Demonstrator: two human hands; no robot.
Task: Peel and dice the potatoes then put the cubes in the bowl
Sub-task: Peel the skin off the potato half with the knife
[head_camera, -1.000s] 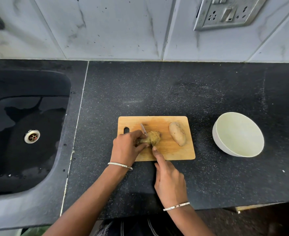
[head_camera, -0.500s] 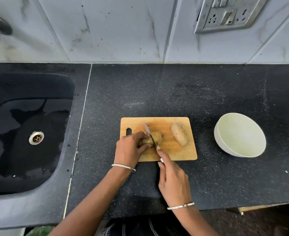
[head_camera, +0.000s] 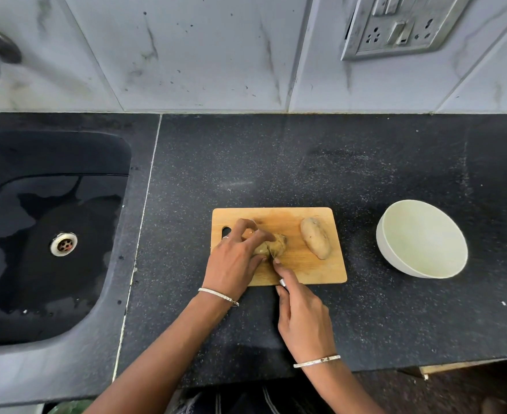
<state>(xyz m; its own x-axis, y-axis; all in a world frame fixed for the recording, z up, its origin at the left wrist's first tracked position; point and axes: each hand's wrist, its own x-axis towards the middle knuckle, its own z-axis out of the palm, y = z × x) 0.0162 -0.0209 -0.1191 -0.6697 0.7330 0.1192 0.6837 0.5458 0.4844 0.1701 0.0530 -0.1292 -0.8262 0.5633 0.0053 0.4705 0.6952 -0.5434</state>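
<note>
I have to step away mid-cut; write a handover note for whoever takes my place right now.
Left hand grips a potato on the cutting board. Right hand holds the knife, blade across that potato.
Second potato lies whole on the board's right side; bowl stands right of the board, no cubes.
Done: no dice visible. Left: peel, dice both, fill bowl.

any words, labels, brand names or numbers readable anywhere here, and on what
None: no readable text anywhere in this view.
The grey metal switch-and-socket plate on the tiled wall shows only switches and pin holes, no legible lettering.
The rectangular wooden cutting board and the round white bowl carry no print.
</note>
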